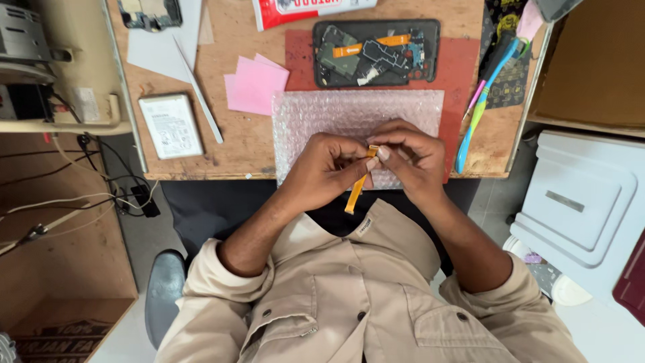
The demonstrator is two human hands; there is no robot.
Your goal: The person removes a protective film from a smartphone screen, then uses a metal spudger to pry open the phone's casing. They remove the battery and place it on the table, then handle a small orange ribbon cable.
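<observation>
My left hand (322,168) and my right hand (413,156) meet over the near edge of a sheet of bubble wrap (349,111). Both pinch the top end of a thin orange flex ribbon cable (358,187), which hangs down toward my chest. Beyond the bubble wrap lies an opened phone (376,52) with its back off, showing circuit boards and an orange ribbon, on a red mat (460,70).
On the wooden table (248,144) sit a white flat battery (170,126), pink paper notes (254,84), a white strip (198,94) and a red-and-white packet (302,10). Blue and pink tools (485,101) lie at right. A white drawer unit (578,202) stands beside the table.
</observation>
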